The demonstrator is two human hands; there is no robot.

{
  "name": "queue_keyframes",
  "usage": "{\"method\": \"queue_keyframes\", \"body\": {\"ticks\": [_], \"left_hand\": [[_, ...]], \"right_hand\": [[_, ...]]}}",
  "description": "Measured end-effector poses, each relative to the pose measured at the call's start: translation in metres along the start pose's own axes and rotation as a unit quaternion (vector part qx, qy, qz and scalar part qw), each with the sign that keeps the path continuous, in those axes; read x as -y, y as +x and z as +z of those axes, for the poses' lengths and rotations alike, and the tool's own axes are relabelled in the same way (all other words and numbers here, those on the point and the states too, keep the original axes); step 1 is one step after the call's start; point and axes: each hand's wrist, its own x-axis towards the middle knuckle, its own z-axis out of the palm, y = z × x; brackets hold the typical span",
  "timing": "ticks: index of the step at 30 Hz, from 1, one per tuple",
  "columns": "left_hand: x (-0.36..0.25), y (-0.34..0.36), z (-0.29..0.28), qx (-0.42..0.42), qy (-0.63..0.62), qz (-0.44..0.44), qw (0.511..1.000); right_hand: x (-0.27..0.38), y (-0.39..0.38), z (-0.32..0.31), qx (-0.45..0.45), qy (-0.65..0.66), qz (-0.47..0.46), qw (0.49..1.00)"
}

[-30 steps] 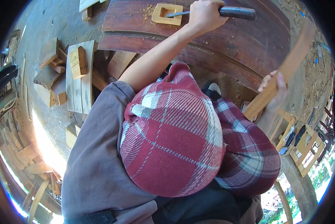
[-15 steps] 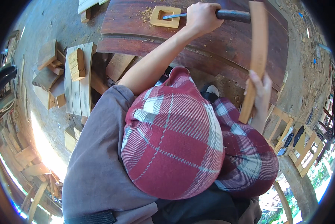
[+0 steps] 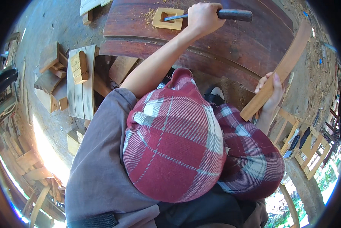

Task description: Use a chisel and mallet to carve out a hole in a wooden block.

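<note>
My left hand [image 3: 205,18] is wrapped round a chisel [image 3: 236,15], whose dark handle points right. The chisel's blade tip rests in the square recess of a small pale wood block [image 3: 168,18] on the reddish-brown wooden bench. My right hand [image 3: 272,90] grips a long flat wooden bar [image 3: 282,67] near its lower end. The bar tilts up and to the right, apart from the chisel handle. Wood chips and dust lie around the block.
The dark wooden bench top [image 3: 231,45] has grooves along it. To the left sit a pale plank stool [image 3: 80,100] with a wood block [image 3: 78,67] on it, and a pile of offcuts [image 3: 49,81]. A wooden frame [image 3: 311,152] lies at the right. My knees under plaid cloth fill the middle.
My right hand has swung the wooden bar away to the right, off the chisel's handle end. The left hand with the chisel has barely shifted.
</note>
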Motion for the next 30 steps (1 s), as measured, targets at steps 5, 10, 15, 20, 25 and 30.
{"method": "queue_keyframes", "body": {"ticks": [5, 10, 15, 20, 25, 30], "left_hand": [[0.006, -0.003, 0.005, -0.027, -0.001, 0.002, 1.0], [0.003, -0.002, 0.001, 0.009, 0.013, -0.026, 1.0], [0.027, -0.003, 0.019, 0.004, 0.075, 0.005, 0.997], [0.01, -0.003, 0.004, 0.04, 0.027, -0.021, 0.999], [0.023, -0.006, 0.015, -0.006, 0.054, -0.013, 0.998], [-0.016, -0.007, 0.001, -0.041, -0.085, 0.043, 0.995]], "right_hand": [[-0.024, 0.003, 0.008, 0.063, -0.183, 0.042, 0.98], [-0.007, 0.003, -0.003, 0.014, -0.051, 0.028, 0.998], [-0.028, 0.004, 0.01, 0.07, -0.156, 0.083, 0.982], [-0.018, -0.003, 0.022, 0.037, -0.107, 0.124, 0.986], [-0.017, -0.005, 0.02, 0.045, -0.119, 0.141, 0.982], [-0.017, -0.006, 0.005, 0.032, -0.102, 0.133, 0.985]]}}
